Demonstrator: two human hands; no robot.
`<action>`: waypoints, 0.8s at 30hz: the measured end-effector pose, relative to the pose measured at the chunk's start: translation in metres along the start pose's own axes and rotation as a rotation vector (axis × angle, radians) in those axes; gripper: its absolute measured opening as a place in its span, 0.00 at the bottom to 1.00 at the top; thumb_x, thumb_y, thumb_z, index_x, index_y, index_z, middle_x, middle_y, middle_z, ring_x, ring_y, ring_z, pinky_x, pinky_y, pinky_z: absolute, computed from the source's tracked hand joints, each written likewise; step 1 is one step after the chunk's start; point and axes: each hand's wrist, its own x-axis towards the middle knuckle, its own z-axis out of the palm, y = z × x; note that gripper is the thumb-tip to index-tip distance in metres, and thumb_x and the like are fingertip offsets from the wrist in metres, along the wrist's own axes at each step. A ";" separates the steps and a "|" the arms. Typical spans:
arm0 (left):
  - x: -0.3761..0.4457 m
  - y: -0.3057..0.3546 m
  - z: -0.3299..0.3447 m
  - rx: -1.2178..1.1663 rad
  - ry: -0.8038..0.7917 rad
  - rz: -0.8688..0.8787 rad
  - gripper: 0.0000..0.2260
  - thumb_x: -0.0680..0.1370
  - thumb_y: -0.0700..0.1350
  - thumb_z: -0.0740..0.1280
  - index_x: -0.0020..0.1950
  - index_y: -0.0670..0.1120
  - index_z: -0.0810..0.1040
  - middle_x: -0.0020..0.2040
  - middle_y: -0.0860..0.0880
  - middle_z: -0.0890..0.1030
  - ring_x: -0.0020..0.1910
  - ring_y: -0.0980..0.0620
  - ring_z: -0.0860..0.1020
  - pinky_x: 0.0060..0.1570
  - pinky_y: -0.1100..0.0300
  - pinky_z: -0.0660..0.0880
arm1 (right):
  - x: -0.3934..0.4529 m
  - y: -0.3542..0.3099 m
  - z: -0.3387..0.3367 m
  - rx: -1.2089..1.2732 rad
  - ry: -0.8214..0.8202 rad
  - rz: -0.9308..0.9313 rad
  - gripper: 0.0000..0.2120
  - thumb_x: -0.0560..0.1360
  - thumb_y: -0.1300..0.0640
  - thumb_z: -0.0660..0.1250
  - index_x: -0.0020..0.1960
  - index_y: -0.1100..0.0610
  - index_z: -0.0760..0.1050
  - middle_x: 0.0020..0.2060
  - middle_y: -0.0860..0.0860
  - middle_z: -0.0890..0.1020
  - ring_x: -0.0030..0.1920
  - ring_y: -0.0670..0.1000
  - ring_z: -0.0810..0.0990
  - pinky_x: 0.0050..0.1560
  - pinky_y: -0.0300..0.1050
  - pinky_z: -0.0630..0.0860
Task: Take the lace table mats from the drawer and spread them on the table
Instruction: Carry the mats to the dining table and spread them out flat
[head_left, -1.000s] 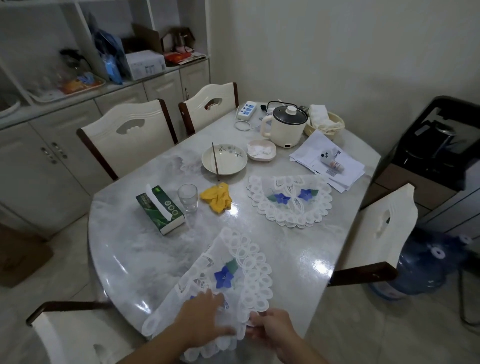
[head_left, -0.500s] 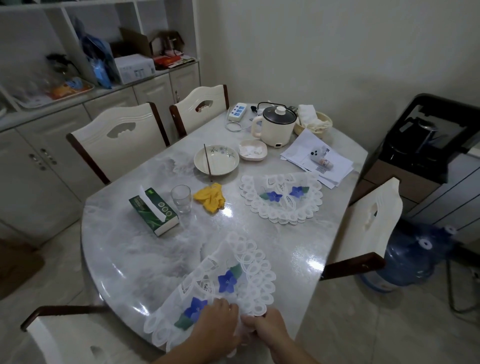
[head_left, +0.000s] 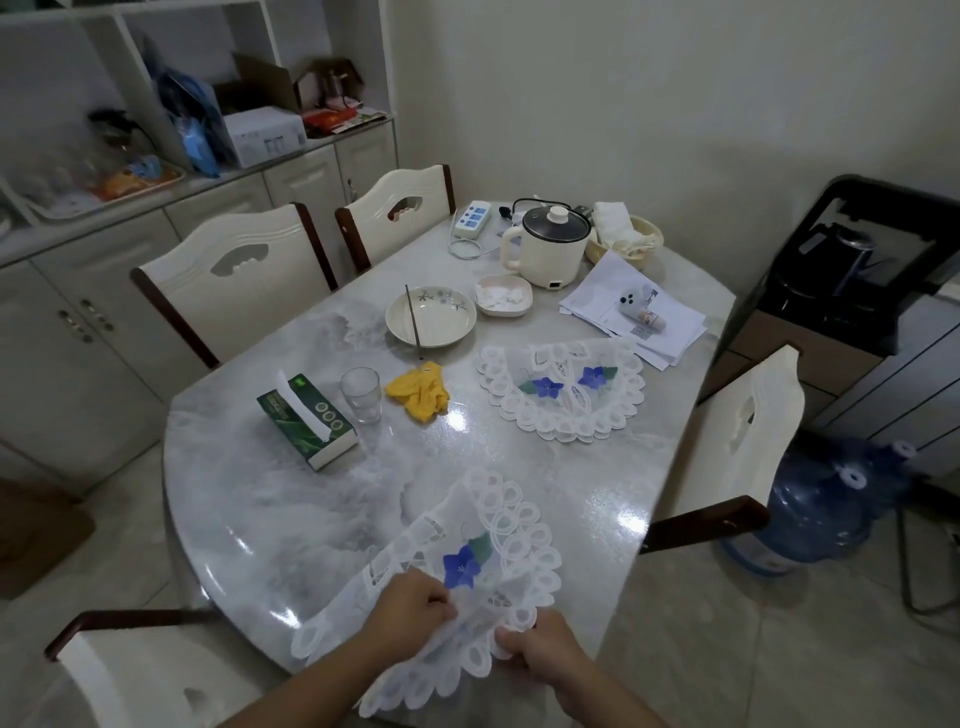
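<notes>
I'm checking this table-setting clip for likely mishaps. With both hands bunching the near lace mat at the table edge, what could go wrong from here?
The near lace mat hangs partly over the table edge, gripped by the left hand and right hand; it could slide off or stay creased. Pulling at the openwork might snag it. Spread wider, it may sweep toward the glass and tissue box.

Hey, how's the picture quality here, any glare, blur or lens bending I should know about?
Head view: bright glare patches on the glossy table; wide-angle bending curves the cabinets and chairs near the edges; dim, soft indoor light; the near lace mat and both hands, left hand and right hand, look slightly smeared.
</notes>
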 end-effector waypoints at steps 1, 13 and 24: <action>0.001 -0.004 -0.006 -0.039 0.027 -0.013 0.08 0.74 0.44 0.70 0.35 0.47 0.84 0.33 0.48 0.82 0.31 0.57 0.78 0.38 0.69 0.74 | 0.000 0.001 -0.003 -0.015 0.003 0.004 0.05 0.62 0.62 0.70 0.38 0.57 0.82 0.32 0.52 0.84 0.32 0.47 0.81 0.32 0.40 0.76; 0.012 -0.083 -0.113 -0.212 0.466 -0.233 0.14 0.73 0.40 0.71 0.28 0.38 0.77 0.25 0.44 0.77 0.26 0.49 0.72 0.30 0.59 0.68 | -0.006 0.020 -0.056 -0.087 0.166 0.061 0.13 0.65 0.71 0.71 0.26 0.59 0.77 0.18 0.50 0.75 0.17 0.43 0.72 0.17 0.34 0.66; 0.044 -0.118 -0.143 -0.024 0.652 -0.454 0.20 0.78 0.49 0.65 0.63 0.37 0.73 0.60 0.33 0.77 0.57 0.32 0.75 0.58 0.42 0.72 | -0.014 0.016 -0.035 -0.451 0.535 0.052 0.29 0.61 0.51 0.76 0.59 0.58 0.73 0.50 0.52 0.78 0.55 0.55 0.79 0.53 0.47 0.73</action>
